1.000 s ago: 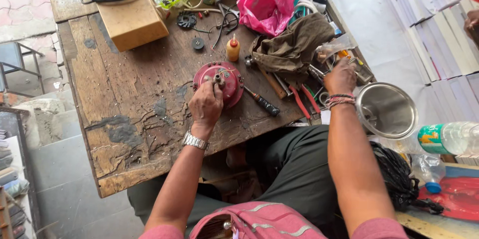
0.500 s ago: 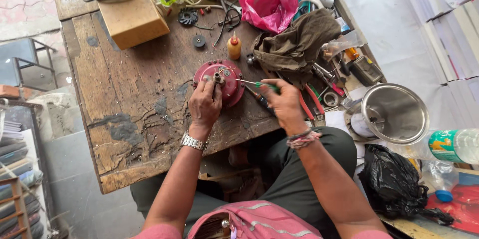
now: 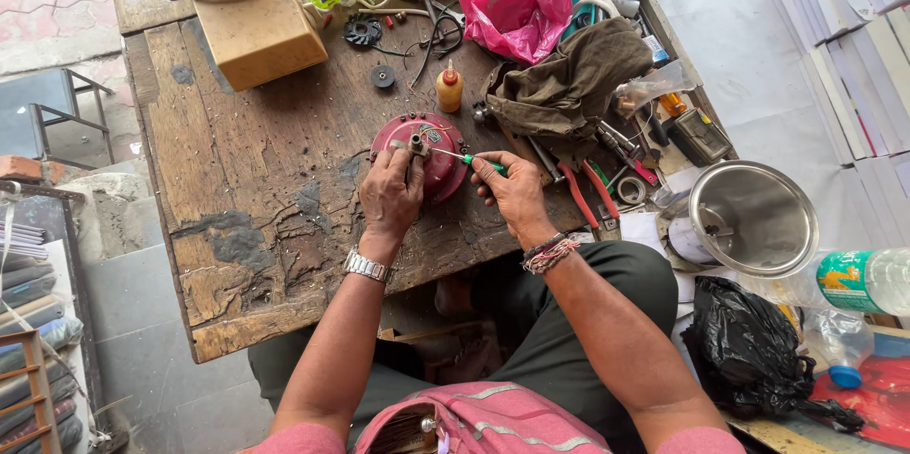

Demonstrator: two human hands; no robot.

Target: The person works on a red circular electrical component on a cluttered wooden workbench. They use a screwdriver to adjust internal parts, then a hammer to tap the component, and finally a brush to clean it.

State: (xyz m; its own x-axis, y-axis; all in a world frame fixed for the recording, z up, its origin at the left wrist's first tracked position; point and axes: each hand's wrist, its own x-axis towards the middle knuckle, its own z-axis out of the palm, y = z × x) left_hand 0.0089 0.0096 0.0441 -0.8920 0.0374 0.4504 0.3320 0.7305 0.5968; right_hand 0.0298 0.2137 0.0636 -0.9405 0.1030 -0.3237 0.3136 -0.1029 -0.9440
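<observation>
Left hand [image 3: 391, 193] clasps the red round housing [image 3: 438, 149] — right hand [image 3: 512, 193] pinches a green-handled screwdriver [image 3: 482, 161].

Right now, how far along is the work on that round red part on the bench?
The red round housing already lies on the wooden bench, apart from any machine. In hand: the left hand steadies it while the right hand puts a green-handled screwdriver to its top. The pliers and loose black parts lie unused.
</observation>
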